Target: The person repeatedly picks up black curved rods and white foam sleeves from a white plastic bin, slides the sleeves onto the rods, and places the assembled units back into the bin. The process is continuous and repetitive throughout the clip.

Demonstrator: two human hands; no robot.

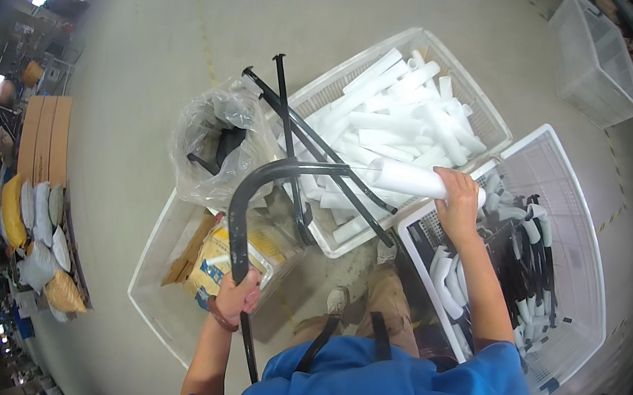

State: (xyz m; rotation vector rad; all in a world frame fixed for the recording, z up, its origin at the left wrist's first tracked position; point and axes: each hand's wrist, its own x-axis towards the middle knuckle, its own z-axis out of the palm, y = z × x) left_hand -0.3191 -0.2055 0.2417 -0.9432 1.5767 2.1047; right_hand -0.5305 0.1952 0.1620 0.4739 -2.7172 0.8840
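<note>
My left hand (237,296) grips a bent black metal tube (244,202) low on its shaft; the tube curves up and over toward the right. My right hand (458,204) holds a white foam sleeve (409,179) at the tube's upper end, over the edge of two crates. Directly behind it a white crate (482,100) is full of several loose white foam sleeves. To the right, another white crate (581,236) holds black tubes with white sleeves fitted on them (530,260).
A clear plastic bag (216,142) holds black parts, with two more black tubes (296,122) leaning beside it. A crate (155,271) below it holds yellow packets (216,260). Empty white crates (599,61) stand at the back. Stacked sacks (40,225) and cardboard lie at left.
</note>
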